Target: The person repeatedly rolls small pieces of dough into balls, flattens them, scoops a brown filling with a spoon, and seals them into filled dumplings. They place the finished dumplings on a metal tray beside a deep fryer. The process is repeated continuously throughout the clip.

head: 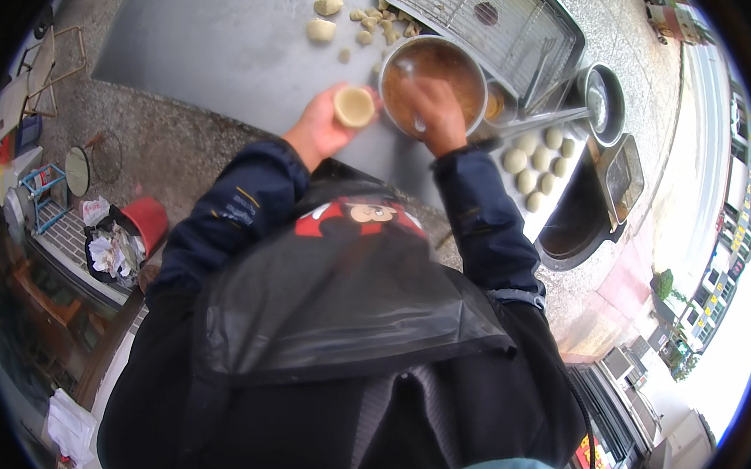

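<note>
My left hand holds a small cup-shaped dough wrapper, its hollow facing up, just left of a round metal bowl. Brownish filling lies in the bowl. Over it is my right hand, blurred, with fingers curled around what looks like a metal utensil; most of that utensil is hidden. Small cut dough pieces lie on the metal tabletop behind the bowl, with two larger dough lumps to their left.
A tray with a wire rack sits beyond the bowl. On the right, several round dough balls rest on a white board near a dark pan. A long-handled ladle reaches into a metal pot. A red bin stands at left.
</note>
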A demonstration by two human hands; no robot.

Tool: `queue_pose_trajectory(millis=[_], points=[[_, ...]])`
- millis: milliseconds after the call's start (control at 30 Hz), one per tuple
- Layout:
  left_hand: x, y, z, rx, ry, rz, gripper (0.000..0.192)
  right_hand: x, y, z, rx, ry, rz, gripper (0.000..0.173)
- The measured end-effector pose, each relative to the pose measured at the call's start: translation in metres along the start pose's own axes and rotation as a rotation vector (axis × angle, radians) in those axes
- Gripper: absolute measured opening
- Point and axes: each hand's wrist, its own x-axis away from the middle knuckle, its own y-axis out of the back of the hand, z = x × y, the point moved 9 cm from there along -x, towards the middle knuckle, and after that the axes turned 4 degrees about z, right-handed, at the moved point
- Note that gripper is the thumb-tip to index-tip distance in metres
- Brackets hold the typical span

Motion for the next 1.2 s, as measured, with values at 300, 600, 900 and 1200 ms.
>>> queue_pose_trajectory(millis=[300, 600, 900, 1200], points=[[0.002, -0.003, -0.003, 0.005, 0.002, 0.015, 0.035, 0.008, 0.027, -0.025, 0.150, -0.200, -0.247, 0.030], [-0.002, -0.004, 0.000, 0.025, 0.018, 0.042, 0.033, 0.012, 0.022, -0.011, -0.010, -0.142, -0.138, 0.039], [0.000, -0.009, -0.007, -0.025, 0.003, 0.061, 0.034, 0.036, 0.034, 0.005, -0.130, -0.045, -0.162, 0.030], [0.008, 0.004, -0.017, 0.033, -0.021, -0.106, 0.036, 0.067, 0.015, -0.007, -0.313, -0.334, -0.246, 0.015]])
